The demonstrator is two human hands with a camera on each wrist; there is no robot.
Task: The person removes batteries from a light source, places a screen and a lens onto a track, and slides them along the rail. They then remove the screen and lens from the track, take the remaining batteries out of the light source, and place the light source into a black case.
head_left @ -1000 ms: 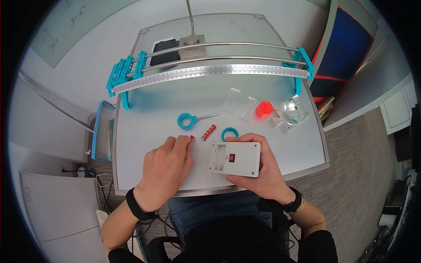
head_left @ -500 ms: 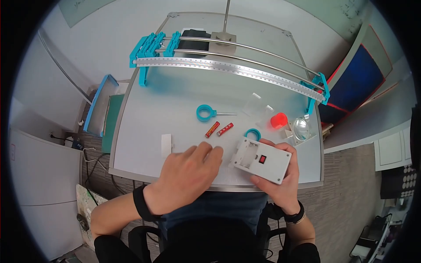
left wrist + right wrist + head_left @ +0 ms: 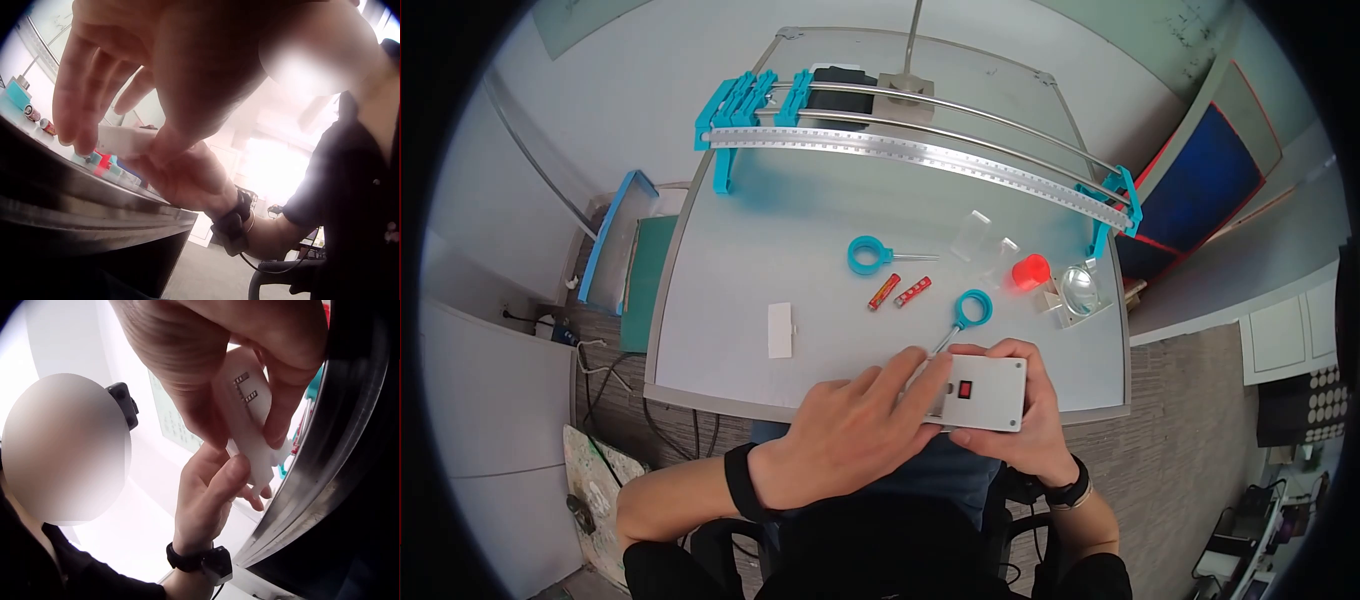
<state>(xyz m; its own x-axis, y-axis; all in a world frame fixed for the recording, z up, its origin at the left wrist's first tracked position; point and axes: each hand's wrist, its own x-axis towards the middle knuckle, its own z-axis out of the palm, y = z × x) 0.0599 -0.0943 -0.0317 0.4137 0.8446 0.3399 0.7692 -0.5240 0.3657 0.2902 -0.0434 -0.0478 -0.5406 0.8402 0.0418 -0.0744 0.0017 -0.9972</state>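
Observation:
A white box (image 3: 997,392) with a red switch lies in the right hand (image 3: 1032,420), fingers and thumb around its right end. Over the box's left end is the left hand (image 3: 850,430), its fingers and thumb at the opposite edges and covering most of the open compartment. In the right wrist view the box (image 3: 247,400) shows an F-shaped row of small marks on its other face. Two red batteries (image 3: 884,292) lie on the table above the left hand, and a flat white piece (image 3: 780,330) lies to its left.
Teal rings with metal stems (image 3: 866,255) lie mid-table, one close above the box. To the right are a red cup (image 3: 1031,271), a mounted lens (image 3: 1081,290) and clear pieces (image 3: 971,235). A ruler rail (image 3: 920,152) on teal stands spans the back.
The left hand has let go of a battery, now beside the other, and moved right onto the box. The box has shifted left and lower since half a second ago, uncovering a ring's stem.

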